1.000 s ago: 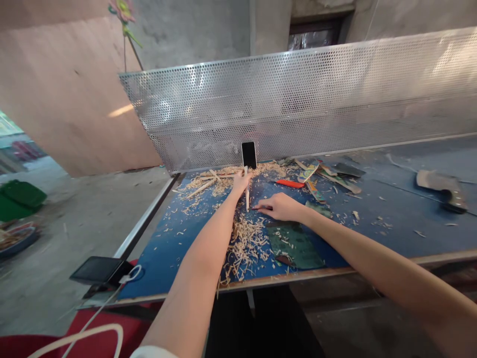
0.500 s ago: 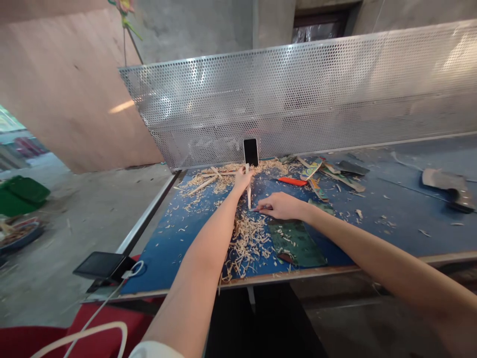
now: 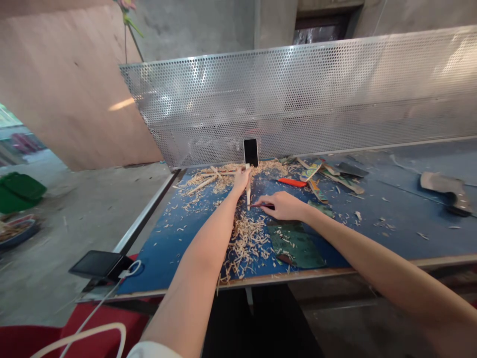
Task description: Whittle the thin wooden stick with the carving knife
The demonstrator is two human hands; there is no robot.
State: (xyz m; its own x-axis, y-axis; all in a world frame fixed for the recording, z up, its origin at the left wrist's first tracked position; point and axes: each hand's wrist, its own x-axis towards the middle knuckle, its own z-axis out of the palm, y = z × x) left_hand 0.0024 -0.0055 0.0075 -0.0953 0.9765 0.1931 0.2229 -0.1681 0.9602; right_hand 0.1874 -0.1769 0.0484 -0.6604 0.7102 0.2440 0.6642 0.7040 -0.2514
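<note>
My left hand (image 3: 242, 180) is closed around a narrow, pale wooden strip (image 3: 248, 196), which points toward me over the blue tabletop (image 3: 164, 248). In my right hand (image 3: 281, 205) is a slim knife (image 3: 261, 205), its dark handle in my fingers and its thin blade lying across the near end of the strip. Curled wood shavings (image 3: 249, 238) are heaped just below that end. Beside them, under my right forearm, lies a dark green sheet (image 3: 298, 246) sprinkled with shavings.
A phone (image 3: 251, 152) stands against the perforated metal panel (image 3: 279, 94). An orange-red tool (image 3: 291, 182) and colourful scraps (image 3: 316, 174) lie right of it. A curved grey-brown piece (image 3: 445, 189) is far right. A black device (image 3: 99, 264) with a white cable sits at the left edge.
The knife in my right hand has turned, so its dark handle now shows and its blade crosses the strip slightly higher. My left hand keeps its hold in the same place.
</note>
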